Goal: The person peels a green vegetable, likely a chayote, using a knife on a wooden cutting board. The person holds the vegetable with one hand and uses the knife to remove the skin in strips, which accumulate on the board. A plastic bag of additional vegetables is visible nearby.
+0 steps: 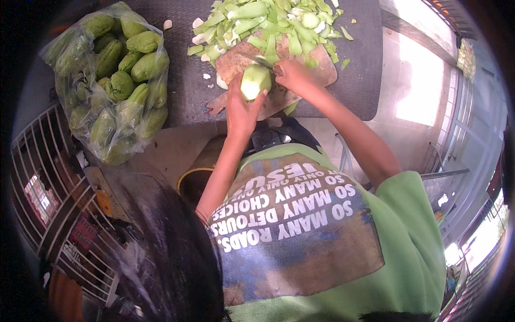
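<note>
My left hand [243, 108] grips a peeled pale-green chayote [256, 81] from its near side, the thumb on the right and the fingers along the left. In my right hand [293, 75] is a knife [259, 61], its blade reaching left just above the chayote's far end. Both hands are over a worn wooden cutting board [326, 69] near the table's front edge. A heap of green peel strips and trimmings [277, 18] covers the board's far part and the table beyond it.
On the left, a clear plastic bag [161, 96] full of unpeeled chayotes [151, 67] overhangs the edge of the dark table [362, 80]. White scraps [207, 76] lie beside the board. Below the table stands a bucket-like container with a yellow rim [189, 172]. Metal railings [48, 133] rise at the far left.
</note>
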The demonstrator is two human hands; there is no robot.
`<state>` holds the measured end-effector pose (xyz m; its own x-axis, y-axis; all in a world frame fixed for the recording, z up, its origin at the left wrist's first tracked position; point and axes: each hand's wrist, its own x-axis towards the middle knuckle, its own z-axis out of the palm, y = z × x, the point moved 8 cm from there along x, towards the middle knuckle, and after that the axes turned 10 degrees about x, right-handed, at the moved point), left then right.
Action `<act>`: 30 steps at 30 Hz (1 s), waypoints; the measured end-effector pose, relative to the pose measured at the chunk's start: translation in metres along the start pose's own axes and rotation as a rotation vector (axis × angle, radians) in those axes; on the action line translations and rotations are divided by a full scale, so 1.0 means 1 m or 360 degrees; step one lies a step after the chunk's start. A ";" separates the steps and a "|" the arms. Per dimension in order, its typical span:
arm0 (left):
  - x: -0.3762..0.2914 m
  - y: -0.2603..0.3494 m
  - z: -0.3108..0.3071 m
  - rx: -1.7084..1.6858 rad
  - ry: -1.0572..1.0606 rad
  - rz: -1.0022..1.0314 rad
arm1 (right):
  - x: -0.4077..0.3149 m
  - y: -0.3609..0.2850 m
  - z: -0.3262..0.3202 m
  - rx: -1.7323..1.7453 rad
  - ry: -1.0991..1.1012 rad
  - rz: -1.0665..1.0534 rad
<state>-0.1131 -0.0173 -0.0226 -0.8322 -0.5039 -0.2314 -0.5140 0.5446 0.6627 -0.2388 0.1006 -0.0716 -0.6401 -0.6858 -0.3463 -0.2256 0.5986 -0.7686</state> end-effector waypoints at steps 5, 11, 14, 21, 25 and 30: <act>-0.012 -0.027 -0.001 0.0072 -0.0049 0.0005 | -0.011 0.004 -0.001 0.0043 -0.0079 -0.0001; -0.008 -0.048 0.014 0.0094 -0.0125 -0.0216 | -0.051 -0.024 0.003 0.0030 -0.0005 -0.0092; -0.008 -0.046 0.017 -0.0049 -0.0247 -0.0347 | -0.067 -0.034 -0.003 -0.0047 0.0039 -0.0170; -0.002 -0.035 0.018 -0.0244 -0.0400 -0.0423 | -0.086 -0.032 -0.012 -0.0135 -0.0029 -0.0113; 0.001 -0.038 0.022 -0.0333 -0.0409 -0.0378 | -0.072 -0.028 -0.009 -0.0112 -0.0055 -0.0076; 0.001 -0.041 0.022 -0.0244 -0.0306 -0.0243 | -0.058 -0.025 -0.004 -0.0004 -0.0081 -0.0096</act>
<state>-0.0976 -0.0255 -0.0663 -0.7792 -0.4278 -0.4581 -0.6113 0.3568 0.7064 -0.1986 0.1272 -0.0301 -0.5872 -0.7407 -0.3264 -0.2645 0.5567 -0.7875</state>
